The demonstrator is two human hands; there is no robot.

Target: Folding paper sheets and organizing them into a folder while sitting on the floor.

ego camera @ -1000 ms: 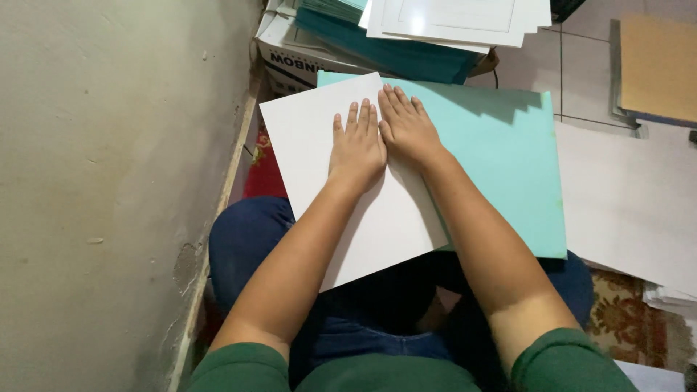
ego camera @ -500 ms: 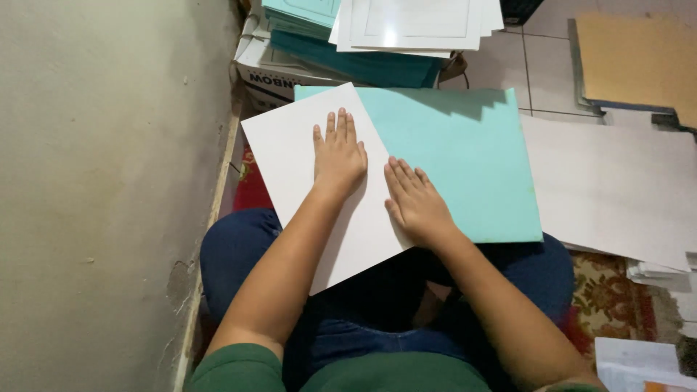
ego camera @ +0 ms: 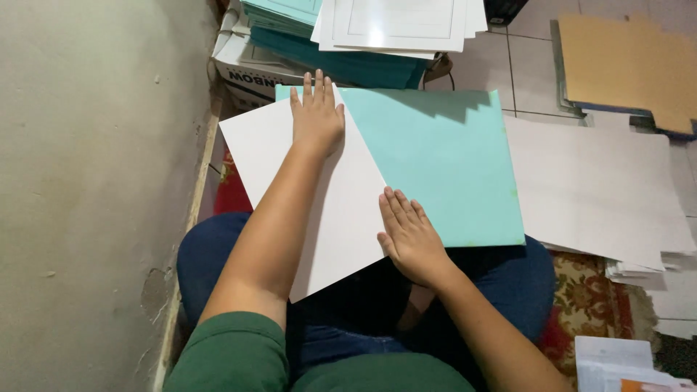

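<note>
A white sheet of card (ego camera: 319,196) lies folded over a turquoise sheet (ego camera: 443,160) on my lap. My left hand (ego camera: 317,116) presses flat on the far end of the white flap, fingers together and stretched out. My right hand (ego camera: 410,236) lies flat on the near end of the crease where white meets turquoise. Neither hand grips anything. My legs in blue trousers (ego camera: 501,290) are under the sheets.
A plastered wall (ego camera: 94,181) runs along the left. Ahead, a cardboard box (ego camera: 250,69) carries stacks of turquoise and white sheets (ego camera: 396,25). White sheets (ego camera: 595,189) and brown card (ego camera: 624,62) lie on the tiled floor at right. A patterned rug (ego camera: 588,305) lies below.
My left hand slid away from me toward the far end of the white flap. My right hand slid toward me along the crease. The hands started side by side.
</note>
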